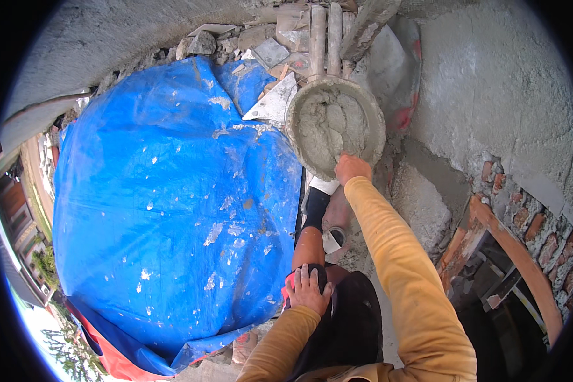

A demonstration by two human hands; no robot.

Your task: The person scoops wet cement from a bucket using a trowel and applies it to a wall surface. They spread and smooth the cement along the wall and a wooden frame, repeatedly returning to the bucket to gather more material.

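Note:
My right hand (352, 168) reaches forward to the near rim of a round metal pan (375, 114) full of wet grey mortar (330, 127). Its fingers are curled at the mortar's edge, and whatever they grip is hidden. My left hand (308, 290) rests flat with spread fingers on my bent knee, holding nothing. Both arms wear long yellow sleeves. My leg and foot (318, 207) stretch toward the pan.
A large blue tarp (165, 204) spattered with mortar covers the left side. Broken rubble and a flat trowel-like plate (275, 102) lie behind it. A plastered wall (496, 83) with exposed red bricks (522, 216) stands right. Wooden poles (328, 38) sit beyond the pan.

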